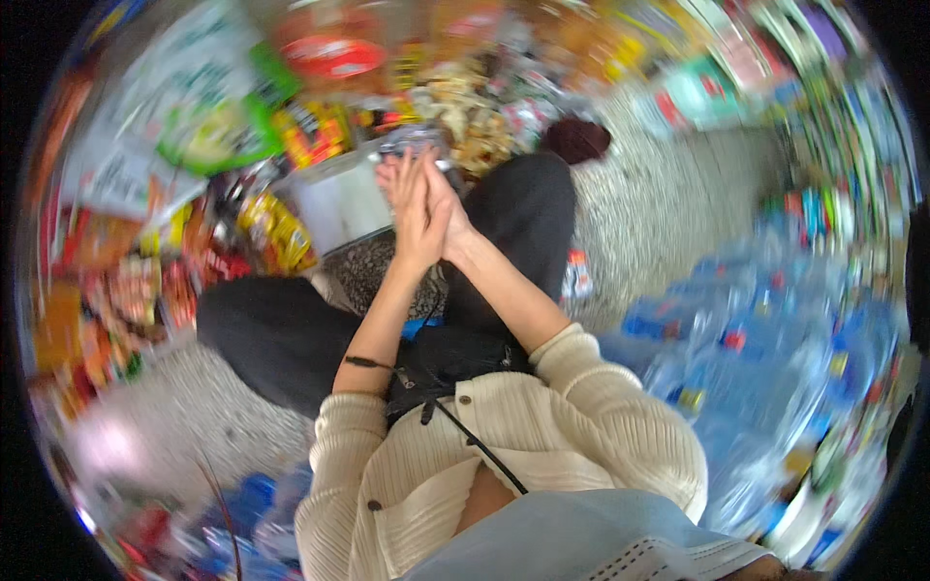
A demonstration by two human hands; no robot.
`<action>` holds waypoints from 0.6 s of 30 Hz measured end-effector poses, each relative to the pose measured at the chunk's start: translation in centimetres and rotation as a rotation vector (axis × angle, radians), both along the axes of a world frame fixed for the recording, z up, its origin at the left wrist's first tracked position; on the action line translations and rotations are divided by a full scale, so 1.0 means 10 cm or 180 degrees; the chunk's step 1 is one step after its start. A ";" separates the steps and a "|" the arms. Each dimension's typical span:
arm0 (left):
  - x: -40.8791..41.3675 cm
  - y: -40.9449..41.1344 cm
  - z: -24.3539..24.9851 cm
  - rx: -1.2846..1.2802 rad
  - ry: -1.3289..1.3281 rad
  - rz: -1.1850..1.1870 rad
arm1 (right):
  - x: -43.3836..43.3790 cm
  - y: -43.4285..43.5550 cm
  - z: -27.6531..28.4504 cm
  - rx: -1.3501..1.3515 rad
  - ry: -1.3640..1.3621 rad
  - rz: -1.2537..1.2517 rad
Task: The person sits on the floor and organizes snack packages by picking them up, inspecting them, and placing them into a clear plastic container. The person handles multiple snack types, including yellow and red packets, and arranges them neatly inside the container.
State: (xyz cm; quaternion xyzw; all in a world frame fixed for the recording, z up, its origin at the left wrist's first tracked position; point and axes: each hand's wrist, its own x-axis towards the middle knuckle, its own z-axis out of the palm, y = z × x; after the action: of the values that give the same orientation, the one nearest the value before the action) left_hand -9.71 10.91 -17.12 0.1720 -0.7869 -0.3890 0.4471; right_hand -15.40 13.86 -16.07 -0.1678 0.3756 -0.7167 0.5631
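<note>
My left hand (415,210) and my right hand (449,214) are pressed palm to palm in front of me, fingers stretched out and pointing away. No object shows between them, though the space between the palms is hidden. Just left of them lies a pale, flat-topped box or container (341,203). Beyond my fingertips is a greyish, blurred object (410,138). A dark patterned surface (363,272) shows below the box, between my legs. Yellow snack packets (280,232) lie left of the box.
Blue-tinted plastic bottles (734,356) are heaped at the right. A green-and-white bag (218,131), a red-labelled tub (334,54) and a pale brown pile (465,109) stand ahead. A dark red object (577,140) sits past my right knee on the grey floor (654,203).
</note>
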 end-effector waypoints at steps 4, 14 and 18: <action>-0.06 0.12 0.04 -0.1373 -0.0790 -0.0056 | -0.30 0.86 0.65 -0.0785 -0.0097 -0.0045; -0.36 0.69 0.63 -0.0991 -0.0927 -0.0859 | -2.08 3.87 -1.94 0.2963 0.1022 -0.4240; -0.56 0.91 0.56 -0.1183 -0.1223 -0.1501 | -1.41 4.34 -3.38 0.4242 0.0792 -0.3160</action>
State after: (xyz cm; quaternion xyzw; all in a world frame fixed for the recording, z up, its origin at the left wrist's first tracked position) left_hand -15.29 20.03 -11.55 -0.0286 -0.9320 -0.2923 0.2125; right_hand -29.53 57.26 -49.90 0.3069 0.8099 -0.4858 0.1182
